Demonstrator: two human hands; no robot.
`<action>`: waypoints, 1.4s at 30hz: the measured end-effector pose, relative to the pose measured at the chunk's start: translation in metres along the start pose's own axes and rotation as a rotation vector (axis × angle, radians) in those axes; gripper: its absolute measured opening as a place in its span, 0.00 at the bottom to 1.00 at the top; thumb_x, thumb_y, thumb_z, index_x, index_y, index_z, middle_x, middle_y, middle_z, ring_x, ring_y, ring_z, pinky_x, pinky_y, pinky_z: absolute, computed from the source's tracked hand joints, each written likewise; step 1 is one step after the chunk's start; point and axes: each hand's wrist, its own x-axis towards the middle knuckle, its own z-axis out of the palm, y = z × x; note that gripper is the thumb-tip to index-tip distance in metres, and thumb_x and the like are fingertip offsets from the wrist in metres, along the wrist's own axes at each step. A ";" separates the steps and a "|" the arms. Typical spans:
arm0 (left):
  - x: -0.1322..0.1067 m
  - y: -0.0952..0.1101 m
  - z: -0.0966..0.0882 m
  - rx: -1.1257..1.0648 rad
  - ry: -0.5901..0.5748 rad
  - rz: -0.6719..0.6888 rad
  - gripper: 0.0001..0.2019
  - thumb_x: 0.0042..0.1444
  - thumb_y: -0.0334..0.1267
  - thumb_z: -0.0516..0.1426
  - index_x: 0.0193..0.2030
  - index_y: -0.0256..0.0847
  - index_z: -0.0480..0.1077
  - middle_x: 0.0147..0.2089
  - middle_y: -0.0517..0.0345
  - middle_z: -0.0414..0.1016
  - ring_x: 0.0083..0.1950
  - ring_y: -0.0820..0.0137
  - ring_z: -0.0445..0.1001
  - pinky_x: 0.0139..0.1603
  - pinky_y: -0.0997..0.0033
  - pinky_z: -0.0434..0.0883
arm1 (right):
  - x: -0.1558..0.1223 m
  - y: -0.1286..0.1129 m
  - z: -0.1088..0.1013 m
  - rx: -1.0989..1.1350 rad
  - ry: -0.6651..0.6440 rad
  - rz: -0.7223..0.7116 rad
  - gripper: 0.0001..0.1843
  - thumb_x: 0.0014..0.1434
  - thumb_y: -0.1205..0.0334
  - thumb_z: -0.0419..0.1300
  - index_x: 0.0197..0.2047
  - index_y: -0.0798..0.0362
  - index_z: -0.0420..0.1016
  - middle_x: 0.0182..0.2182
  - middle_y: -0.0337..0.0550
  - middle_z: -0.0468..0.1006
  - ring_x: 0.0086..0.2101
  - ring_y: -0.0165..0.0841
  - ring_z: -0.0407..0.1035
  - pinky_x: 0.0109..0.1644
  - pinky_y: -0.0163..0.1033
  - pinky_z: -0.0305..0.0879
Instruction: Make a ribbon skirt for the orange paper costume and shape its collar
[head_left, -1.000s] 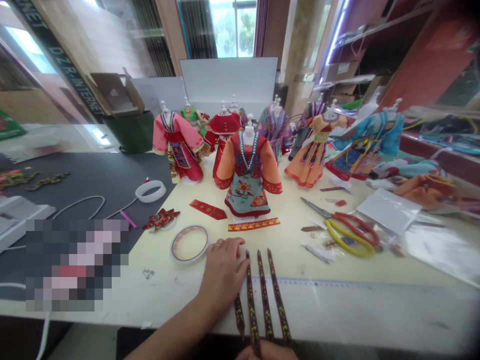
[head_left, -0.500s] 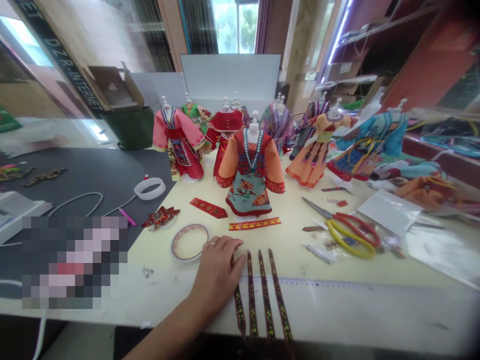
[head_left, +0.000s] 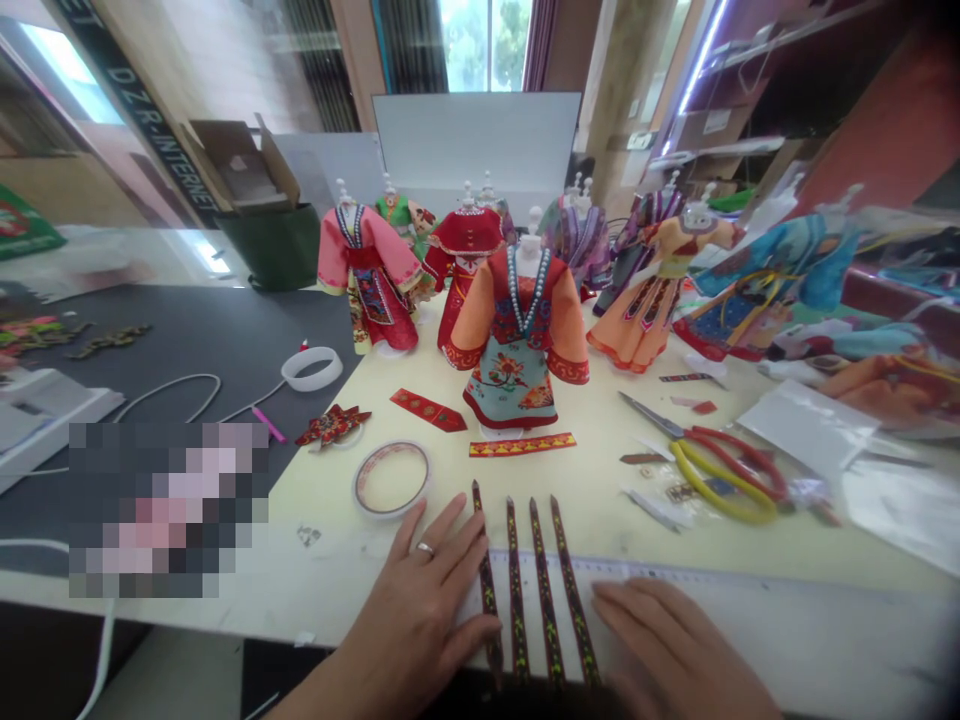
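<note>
Several narrow dark ribbon strips (head_left: 545,595) with a yellow-green pattern and pointed far ends lie side by side at the table's front edge. My left hand (head_left: 431,590) rests with fingers spread against the leftmost strip (head_left: 486,570), its thumb near the lower end. To the right of the rightmost strip, my right hand (head_left: 667,640) is low over the table, fingers stretched out, slightly blurred, holding nothing. A clear ruler (head_left: 637,572) passes under the strips. A roll of tape (head_left: 392,480) lies just beyond my left hand.
Small dressed mannequins stand across the back, the nearest in an orange-sleeved robe (head_left: 517,340). Scissors (head_left: 727,470) with red and yellow handles lie right. A red trim piece (head_left: 427,409), a yellow-red strip (head_left: 521,445), a flower-shaped piece (head_left: 334,428) and a white roll (head_left: 311,370) lie around.
My left hand has opened out flat and moved slightly nearer the front edge, uncovering the leftmost strip's tip. My right hand has come into view at the lower right. The view has shifted slightly.
</note>
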 end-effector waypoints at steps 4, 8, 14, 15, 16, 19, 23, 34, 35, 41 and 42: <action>-0.001 0.003 -0.001 -0.034 -0.016 0.035 0.26 0.57 0.46 0.54 0.61 0.39 0.58 0.63 0.48 0.61 0.66 0.52 0.53 0.62 0.40 0.52 | 0.023 0.000 0.008 -0.448 0.064 -0.225 0.22 0.56 0.62 0.56 0.54 0.58 0.69 0.50 0.49 0.74 0.47 0.43 0.67 0.50 0.49 0.63; -0.006 0.005 -0.001 -0.073 -0.014 0.065 0.26 0.57 0.44 0.54 0.62 0.39 0.58 0.62 0.46 0.63 0.66 0.53 0.53 0.63 0.41 0.52 | 0.028 -0.005 0.013 -0.474 0.071 -0.206 0.20 0.57 0.60 0.56 0.53 0.57 0.69 0.51 0.49 0.73 0.49 0.41 0.65 0.53 0.48 0.60; -0.007 0.003 0.002 -0.107 -0.027 0.087 0.27 0.58 0.44 0.53 0.63 0.41 0.54 0.63 0.48 0.62 0.67 0.55 0.52 0.63 0.42 0.51 | 0.026 -0.002 0.011 -0.488 0.060 -0.215 0.21 0.57 0.61 0.55 0.54 0.57 0.68 0.53 0.48 0.71 0.51 0.41 0.63 0.55 0.48 0.58; -0.006 0.002 0.002 -0.097 -0.019 0.087 0.27 0.59 0.44 0.52 0.64 0.40 0.54 0.63 0.49 0.60 0.67 0.55 0.51 0.63 0.43 0.51 | 0.026 -0.001 0.010 -0.497 0.059 -0.216 0.22 0.57 0.61 0.55 0.55 0.57 0.68 0.54 0.48 0.70 0.52 0.42 0.62 0.56 0.49 0.58; -0.005 0.002 0.002 -0.082 -0.011 0.084 0.27 0.59 0.43 0.52 0.64 0.40 0.53 0.64 0.50 0.59 0.67 0.55 0.50 0.63 0.43 0.51 | 0.027 -0.001 0.009 -0.505 0.054 -0.212 0.22 0.58 0.62 0.55 0.55 0.58 0.67 0.55 0.48 0.68 0.53 0.42 0.61 0.56 0.49 0.57; -0.002 0.000 0.002 -0.027 -0.016 0.067 0.26 0.60 0.43 0.51 0.64 0.38 0.53 0.65 0.52 0.57 0.68 0.55 0.48 0.63 0.43 0.50 | 0.030 0.001 0.010 -0.504 0.008 -0.183 0.25 0.58 0.61 0.55 0.58 0.59 0.64 0.59 0.49 0.64 0.55 0.43 0.58 0.58 0.51 0.55; 0.001 0.000 0.005 0.007 -0.033 0.067 0.27 0.60 0.43 0.51 0.64 0.38 0.52 0.66 0.54 0.56 0.68 0.54 0.48 0.64 0.43 0.49 | 0.033 0.000 0.012 -0.483 -0.039 -0.148 0.26 0.59 0.61 0.54 0.59 0.59 0.62 0.58 0.49 0.64 0.55 0.43 0.58 0.58 0.52 0.56; 0.005 0.000 0.007 -0.007 -0.016 0.043 0.27 0.59 0.45 0.52 0.63 0.39 0.54 0.65 0.50 0.58 0.67 0.54 0.50 0.64 0.42 0.48 | 0.036 -0.002 0.013 -0.460 -0.035 -0.157 0.27 0.58 0.64 0.54 0.61 0.58 0.60 0.59 0.46 0.63 0.55 0.44 0.57 0.59 0.55 0.54; 0.005 0.000 0.007 -0.006 -0.011 0.045 0.27 0.59 0.45 0.52 0.63 0.39 0.55 0.65 0.49 0.59 0.67 0.54 0.50 0.64 0.42 0.48 | 0.037 -0.003 0.013 -0.461 -0.027 -0.162 0.27 0.58 0.64 0.54 0.60 0.58 0.60 0.59 0.47 0.63 0.55 0.44 0.57 0.58 0.55 0.54; 0.006 0.000 0.007 0.003 0.000 0.049 0.26 0.59 0.44 0.52 0.63 0.39 0.56 0.64 0.51 0.59 0.66 0.54 0.52 0.63 0.43 0.50 | 0.038 -0.003 0.015 -0.477 -0.015 -0.182 0.26 0.58 0.63 0.55 0.59 0.59 0.62 0.59 0.47 0.64 0.55 0.45 0.57 0.58 0.55 0.53; 0.006 0.000 0.007 0.006 0.002 0.047 0.26 0.59 0.44 0.52 0.63 0.39 0.56 0.64 0.52 0.59 0.66 0.54 0.51 0.63 0.43 0.50 | 0.038 -0.003 0.015 -0.481 -0.015 -0.180 0.26 0.58 0.63 0.55 0.59 0.59 0.62 0.59 0.47 0.64 0.55 0.45 0.57 0.58 0.55 0.53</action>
